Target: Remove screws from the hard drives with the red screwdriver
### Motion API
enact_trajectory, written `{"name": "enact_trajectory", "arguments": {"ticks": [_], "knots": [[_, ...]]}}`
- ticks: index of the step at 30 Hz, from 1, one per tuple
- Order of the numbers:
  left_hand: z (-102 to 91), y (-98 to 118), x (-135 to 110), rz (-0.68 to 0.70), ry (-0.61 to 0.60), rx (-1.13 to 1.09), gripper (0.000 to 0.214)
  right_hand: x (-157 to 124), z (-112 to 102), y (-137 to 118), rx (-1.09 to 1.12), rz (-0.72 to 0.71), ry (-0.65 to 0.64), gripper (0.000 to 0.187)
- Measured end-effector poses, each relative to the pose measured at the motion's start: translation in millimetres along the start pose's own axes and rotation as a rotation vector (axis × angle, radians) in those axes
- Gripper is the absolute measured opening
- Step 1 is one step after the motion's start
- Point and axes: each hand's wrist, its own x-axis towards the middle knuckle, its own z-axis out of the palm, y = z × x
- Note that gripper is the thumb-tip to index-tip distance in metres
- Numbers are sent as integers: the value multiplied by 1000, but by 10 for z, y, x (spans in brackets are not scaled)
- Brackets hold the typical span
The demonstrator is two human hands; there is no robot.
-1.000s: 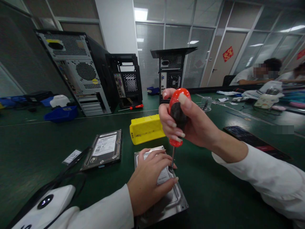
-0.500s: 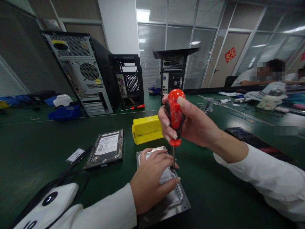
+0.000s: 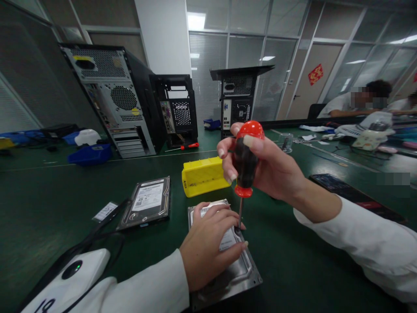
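A silver hard drive [image 3: 239,274] lies flat on the green table in front of me. My left hand [image 3: 206,245] lies on top of it, fingers spread flat and pressing it down. My right hand [image 3: 267,167] is wrapped round the red and black handle of a screwdriver [image 3: 245,161], held upright. The screwdriver's thin shaft points down and its tip meets the drive's right edge, right beside my left fingertips.
A second hard drive [image 3: 147,202] lies to the left, a yellow bin [image 3: 203,176] just behind. Three open computer cases [image 3: 114,104] stand at the back, with a red screwdriver [image 3: 186,146] and blue bins [image 3: 91,154] nearby. A white device [image 3: 70,278] with cables sits near left. People sit far right.
The screwdriver handle has turned in my right hand, fingers shifting their hold, and it sits slightly further right. My left hand stays flat on the drive.
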Motion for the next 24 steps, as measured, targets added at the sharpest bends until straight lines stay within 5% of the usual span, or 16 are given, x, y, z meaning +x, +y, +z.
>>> {"name": "enact_trajectory", "arguments": {"ticks": [4, 10, 21, 24], "knots": [[7, 0, 1, -3, 3, 10, 18, 11, -22, 11, 34, 1, -8, 14], [22, -9, -6, -1, 1, 3, 18, 17, -21, -7, 8, 58, 21, 45], [-1, 0, 0, -1, -8, -1, 18, 16, -11, 13, 2, 22, -25, 18], [15, -9, 2, -4, 3, 8, 18, 7, 3, -4, 9, 34, -18, 42]]}}
